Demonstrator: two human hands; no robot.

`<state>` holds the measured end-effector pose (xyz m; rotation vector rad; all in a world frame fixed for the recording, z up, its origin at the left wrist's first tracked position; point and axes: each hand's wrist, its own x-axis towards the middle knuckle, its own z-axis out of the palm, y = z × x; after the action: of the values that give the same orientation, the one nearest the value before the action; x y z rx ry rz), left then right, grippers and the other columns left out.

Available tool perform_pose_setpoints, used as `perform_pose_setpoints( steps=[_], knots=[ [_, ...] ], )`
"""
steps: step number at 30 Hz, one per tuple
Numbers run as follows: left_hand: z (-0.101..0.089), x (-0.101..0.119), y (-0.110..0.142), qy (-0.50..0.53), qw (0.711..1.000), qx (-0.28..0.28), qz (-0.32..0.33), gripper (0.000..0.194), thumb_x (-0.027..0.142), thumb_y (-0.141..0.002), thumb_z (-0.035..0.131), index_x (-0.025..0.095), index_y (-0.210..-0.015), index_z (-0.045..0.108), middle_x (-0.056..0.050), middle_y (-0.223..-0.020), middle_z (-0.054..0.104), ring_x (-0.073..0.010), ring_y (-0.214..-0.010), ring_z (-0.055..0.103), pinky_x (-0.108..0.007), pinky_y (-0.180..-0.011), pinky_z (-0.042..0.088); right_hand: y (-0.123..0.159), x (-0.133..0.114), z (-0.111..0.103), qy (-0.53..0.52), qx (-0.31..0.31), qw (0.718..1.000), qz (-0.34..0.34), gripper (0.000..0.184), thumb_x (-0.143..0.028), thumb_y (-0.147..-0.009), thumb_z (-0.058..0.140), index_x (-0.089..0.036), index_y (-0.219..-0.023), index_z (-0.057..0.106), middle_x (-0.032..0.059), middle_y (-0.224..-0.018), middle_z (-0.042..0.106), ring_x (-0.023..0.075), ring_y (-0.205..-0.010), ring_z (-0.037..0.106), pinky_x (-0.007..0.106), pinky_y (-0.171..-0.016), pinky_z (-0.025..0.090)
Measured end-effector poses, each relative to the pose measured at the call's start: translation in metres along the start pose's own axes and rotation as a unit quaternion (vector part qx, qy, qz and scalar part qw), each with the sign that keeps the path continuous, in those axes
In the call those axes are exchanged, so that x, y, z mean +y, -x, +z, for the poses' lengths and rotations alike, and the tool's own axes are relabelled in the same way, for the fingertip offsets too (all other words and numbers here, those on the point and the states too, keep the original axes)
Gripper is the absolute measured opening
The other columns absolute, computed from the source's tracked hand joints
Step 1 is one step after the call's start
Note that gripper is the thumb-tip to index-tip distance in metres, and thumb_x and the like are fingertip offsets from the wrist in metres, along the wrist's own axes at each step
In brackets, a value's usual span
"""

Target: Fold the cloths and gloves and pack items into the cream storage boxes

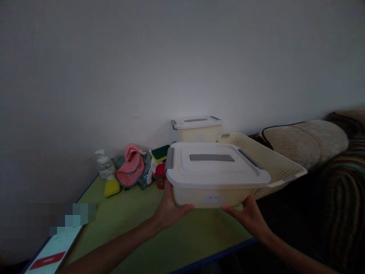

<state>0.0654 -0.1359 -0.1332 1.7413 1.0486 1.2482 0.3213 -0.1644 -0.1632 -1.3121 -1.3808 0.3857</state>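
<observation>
Between my two hands is a cream storage box [215, 196] with a white lid and grey side clips, lid shut. My left hand [170, 207] grips its lower left corner, thumb along the bottom front edge. On the other side my right hand [248, 214] holds the lower right corner the same way. The fingers under and behind the box are hidden. It appears raised over the green table [137, 232]. Behind it stands a second lidded storage box [196, 127] against the wall, and a cream perforated basket [265, 160] sits to the right, partly covered.
At the table's left lie a pump bottle [105, 165], a yellow sponge-like item [112, 187], pink cloths [130, 169], a green-and-yellow scouring sponge [160, 153] and a red item [160, 176]. A pale cushion [305, 142] and striped fabric [346, 190] are at right.
</observation>
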Motion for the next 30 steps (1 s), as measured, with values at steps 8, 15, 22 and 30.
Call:
perform_pose_setpoints(
  steps=[8, 15, 22, 30],
  knots=[
    [0.007, -0.051, 0.004, 0.003, 0.999, 0.032, -0.039, 0.076, 0.041, -0.049, 0.079, 0.017, -0.113, 0.047, -0.012, -0.116, 0.054, -0.034, -0.118, 0.044, -0.052, -0.102, 0.031, 0.004, 0.021, 0.008, 0.017, -0.002, 0.999, 0.049, 0.076, -0.05, -0.044, 0.076, -0.019, -0.106, 0.045, 0.013, -0.111, 0.057, 0.0341, -0.113, 0.049, 0.052, -0.095, 0.04],
    [0.004, -0.073, 0.003, 0.039, 0.996, -0.005, -0.082, 0.087, 0.036, -0.048, 0.081, 0.017, -0.123, 0.04, -0.013, -0.127, 0.048, -0.0332, -0.119, 0.044, -0.051, -0.102, 0.033, 0.005, 0.022, 0.02, 0.04, -0.001, 0.997, 0.059, 0.072, -0.041, -0.041, 0.079, -0.022, -0.102, 0.046, 0.0093, -0.106, 0.061, 0.0328, -0.106, 0.055, 0.048, -0.092, 0.044],
    [0.0, -0.084, -0.001, 0.054, 0.997, -0.003, -0.062, 0.09, 0.034, -0.049, 0.082, 0.018, -0.124, 0.036, -0.012, -0.124, 0.048, -0.0319, -0.121, 0.042, -0.049, -0.102, 0.033, 0.007, 0.033, 0.029, 0.07, -0.016, 0.994, 0.088, 0.082, -0.044, -0.04, 0.079, -0.019, -0.108, 0.042, 0.0121, -0.11, 0.059, 0.032, -0.105, 0.055, 0.046, -0.091, 0.043],
    [-0.001, -0.083, 0.0, -0.01, 0.999, -0.02, -0.047, 0.089, 0.03, -0.052, 0.08, 0.021, -0.128, 0.035, -0.01, -0.128, 0.046, -0.0301, -0.12, 0.043, -0.049, -0.103, 0.032, 0.008, 0.038, 0.03, 0.1, -0.012, 0.992, 0.07, 0.082, -0.043, -0.042, 0.078, -0.019, -0.112, 0.043, 0.0122, -0.111, 0.058, 0.0316, -0.105, 0.055, 0.046, -0.091, 0.043]
  ],
)
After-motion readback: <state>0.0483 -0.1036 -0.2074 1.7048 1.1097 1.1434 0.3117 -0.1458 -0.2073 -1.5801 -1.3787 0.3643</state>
